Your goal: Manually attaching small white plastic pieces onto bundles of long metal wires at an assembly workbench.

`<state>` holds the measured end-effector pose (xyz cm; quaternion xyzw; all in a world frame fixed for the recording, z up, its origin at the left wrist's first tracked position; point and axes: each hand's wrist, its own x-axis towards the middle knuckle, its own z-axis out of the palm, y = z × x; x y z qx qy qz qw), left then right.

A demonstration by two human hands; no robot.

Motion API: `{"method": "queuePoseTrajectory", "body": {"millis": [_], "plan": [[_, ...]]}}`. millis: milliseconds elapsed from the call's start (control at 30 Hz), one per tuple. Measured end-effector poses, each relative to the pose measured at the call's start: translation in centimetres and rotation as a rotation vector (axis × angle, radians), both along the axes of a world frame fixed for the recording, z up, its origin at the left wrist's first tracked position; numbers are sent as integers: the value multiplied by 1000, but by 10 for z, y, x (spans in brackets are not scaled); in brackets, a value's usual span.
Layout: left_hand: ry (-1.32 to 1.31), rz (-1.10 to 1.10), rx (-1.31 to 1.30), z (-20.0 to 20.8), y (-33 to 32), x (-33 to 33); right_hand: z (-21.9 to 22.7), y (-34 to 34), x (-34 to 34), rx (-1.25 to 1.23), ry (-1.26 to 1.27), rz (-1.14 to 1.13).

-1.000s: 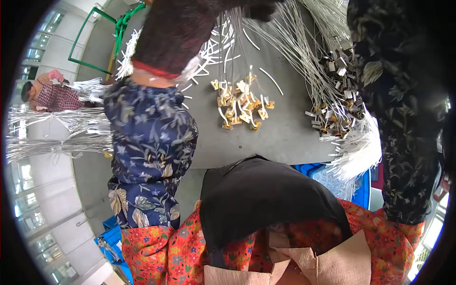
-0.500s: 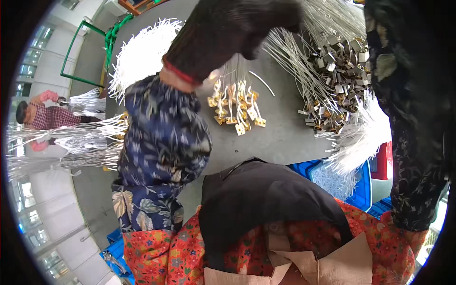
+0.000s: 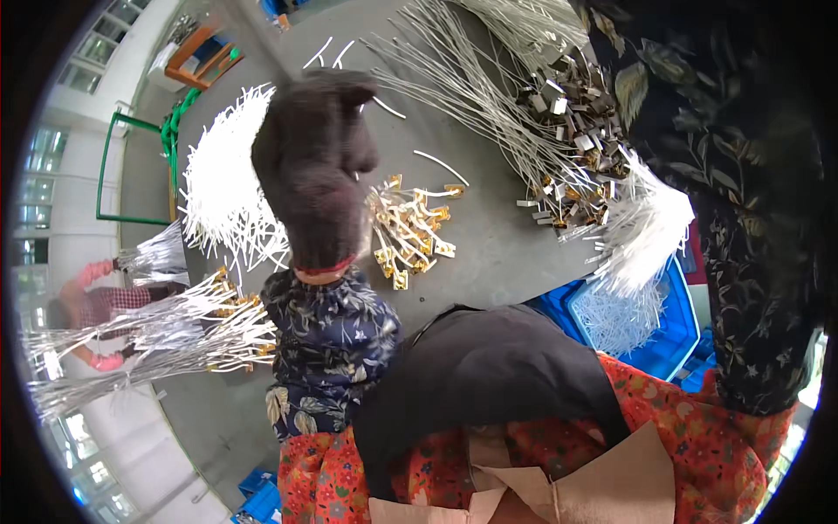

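My left hand point(image 3: 319, 162), in a dark glove with a red cuff, is closed and smeared by motion over the left part of the grey table. From its top a blurred grey length point(image 3: 262, 39), which looks like a bundle of wires, runs to the upper edge. Beside the palm, on the table, lies a cluster of short white leads with brass-coloured terminals point(image 3: 410, 227). Whether these leads join the held bundle is hidden by the glove. My right arm point(image 3: 690, 140), in a dark floral sleeve, reaches up the right side; its hand is out of view.
Far left of the hand sits a heap of white wires point(image 3: 231, 179), with terminal-ended bundles point(image 3: 201, 327) at the table's left edge. Wires with metal housings point(image 3: 572, 131) lie on the right, near a white bundle point(image 3: 646, 223) and a blue crate point(image 3: 681, 336). A co-worker point(image 3: 96, 306) is at left.
My left hand has moved left and nearer to me, its fingers now pointing up. The brass-terminal cluster sits slightly left and is spread differently. The view has shifted; a grey length shows above the hand.
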<state>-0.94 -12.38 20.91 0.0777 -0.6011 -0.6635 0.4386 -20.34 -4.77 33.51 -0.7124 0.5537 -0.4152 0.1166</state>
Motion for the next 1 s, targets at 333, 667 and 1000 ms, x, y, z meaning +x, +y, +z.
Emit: {"method": "queuePoseTrajectory", "body": {"millis": [333, 667, 1000], "plan": [[73, -137, 122, -15, -6, 8, -295, 82, 5, 218, -212, -283], [115, -707, 4, -24, 3, -35, -336, 274, -23, -2, -603, -1176], [90, -422, 117, -14, 18, -43, -338, 261, -150, 290, -452, -1300]]}}
